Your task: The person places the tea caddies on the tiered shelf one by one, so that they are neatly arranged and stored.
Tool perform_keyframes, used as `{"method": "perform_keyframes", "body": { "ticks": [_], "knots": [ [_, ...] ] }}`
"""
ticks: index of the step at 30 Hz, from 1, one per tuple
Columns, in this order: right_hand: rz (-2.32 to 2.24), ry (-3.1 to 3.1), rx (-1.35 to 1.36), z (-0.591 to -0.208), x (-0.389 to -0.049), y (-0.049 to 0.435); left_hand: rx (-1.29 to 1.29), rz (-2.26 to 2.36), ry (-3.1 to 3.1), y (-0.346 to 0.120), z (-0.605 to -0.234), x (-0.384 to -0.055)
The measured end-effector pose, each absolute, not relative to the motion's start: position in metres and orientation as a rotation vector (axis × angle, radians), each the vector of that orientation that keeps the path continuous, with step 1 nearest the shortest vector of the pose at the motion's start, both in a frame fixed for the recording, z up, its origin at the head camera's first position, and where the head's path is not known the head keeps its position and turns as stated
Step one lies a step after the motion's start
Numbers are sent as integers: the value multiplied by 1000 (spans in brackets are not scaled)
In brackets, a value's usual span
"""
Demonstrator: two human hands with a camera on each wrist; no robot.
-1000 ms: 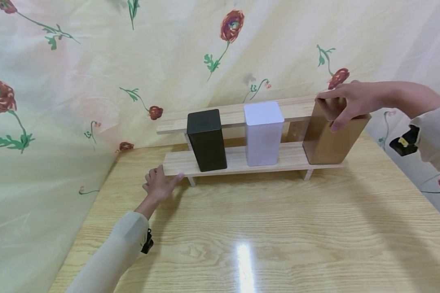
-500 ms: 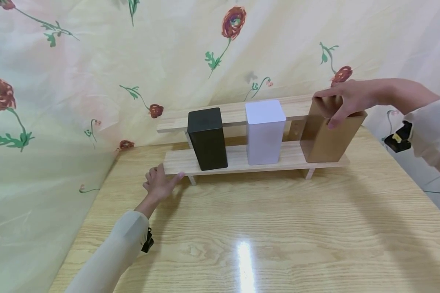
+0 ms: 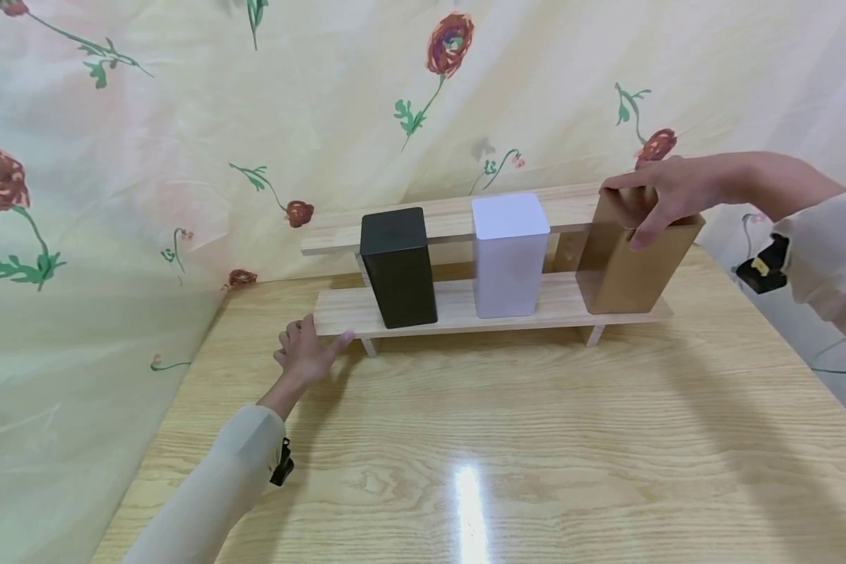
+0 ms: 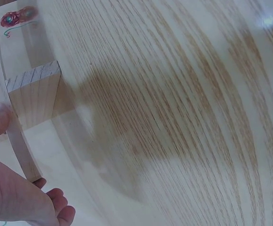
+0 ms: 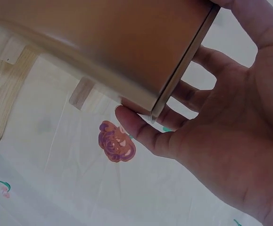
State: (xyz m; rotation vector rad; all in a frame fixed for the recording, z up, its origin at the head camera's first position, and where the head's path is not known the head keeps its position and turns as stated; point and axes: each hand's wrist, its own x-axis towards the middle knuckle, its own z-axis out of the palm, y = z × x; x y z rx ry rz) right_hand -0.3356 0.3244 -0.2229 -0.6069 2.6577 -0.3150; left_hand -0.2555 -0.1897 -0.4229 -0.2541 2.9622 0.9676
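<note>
A gold-brown box-shaped canister (image 3: pixel 627 270) stands on the right end of a two-tier wooden shelf (image 3: pixel 345 309). My right hand (image 3: pixel 684 188) grips its top from above, thumb on the near side and fingers over the far side. In the right wrist view, fingertips curl past the rim of the canister (image 5: pixel 127 52). My left hand (image 3: pixel 305 354) holds the left end of the lower board, thumb along the front edge. The left wrist view shows the thumb and curled fingers about the board's end (image 4: pixel 25 150).
A black canister (image 3: pixel 402 274) and a white canister (image 3: pixel 511 258) stand upright on the lower board, left of the gold-brown one. The shelf is on a wood-grain table (image 3: pixel 423 423). Flower-patterned cloth (image 3: pixel 366 94) rises behind and at both sides.
My right hand and the gold-brown canister have shifted slightly left along the shelf, mostly in the first half second. My left hand keeps its hold on the board's end.
</note>
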Motion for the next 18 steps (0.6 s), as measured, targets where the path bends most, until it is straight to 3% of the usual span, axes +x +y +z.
{"method": "perform_keyframes", "body": {
  "ticks": [18],
  "knots": [
    [-361,2682,-679,-231,-317,328,-180,905,3018,-183,-426,-253]
  ]
}}
